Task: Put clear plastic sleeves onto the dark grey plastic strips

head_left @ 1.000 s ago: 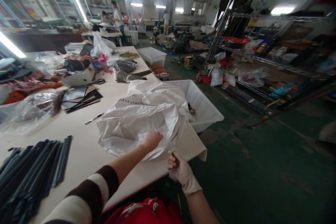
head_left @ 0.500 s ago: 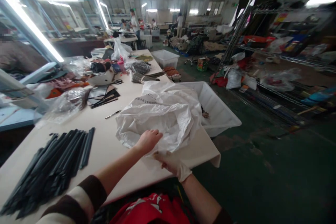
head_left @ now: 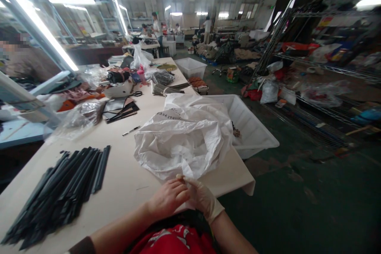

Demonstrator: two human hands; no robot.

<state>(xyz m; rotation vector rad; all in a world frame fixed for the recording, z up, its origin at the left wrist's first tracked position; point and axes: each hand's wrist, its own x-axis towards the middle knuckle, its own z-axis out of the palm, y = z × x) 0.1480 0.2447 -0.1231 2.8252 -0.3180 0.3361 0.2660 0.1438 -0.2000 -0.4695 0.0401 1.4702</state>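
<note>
A crumpled white woven sack (head_left: 178, 139) with dark handwriting lies on the cream-covered table (head_left: 119, 170). My left hand (head_left: 170, 198) is bare, its fingers curled together at the sack's near edge. Wearing a thin pale glove, my right hand (head_left: 204, 198) pinches a strip of the white material right beside it. The two hands touch at the fingertips, and some white material shows between and below them. My palms and the exact pinch points are hidden. To the left lies a pile of dark flat strips (head_left: 68, 186).
A pen (head_left: 131, 130), dark flat pieces (head_left: 122, 111), scissors (head_left: 137, 93) and a clear plastic bag (head_left: 80, 117) lie farther back on the table. A white plastic bin (head_left: 253, 123) stands against its right side. Wire shelves (head_left: 324, 67) hold goods at right. People work in the distance.
My left hand has drawn back from over the sack toward my body and now meets my right hand at the sack's near edge. The near part of the sack is pulled up into a strip.
</note>
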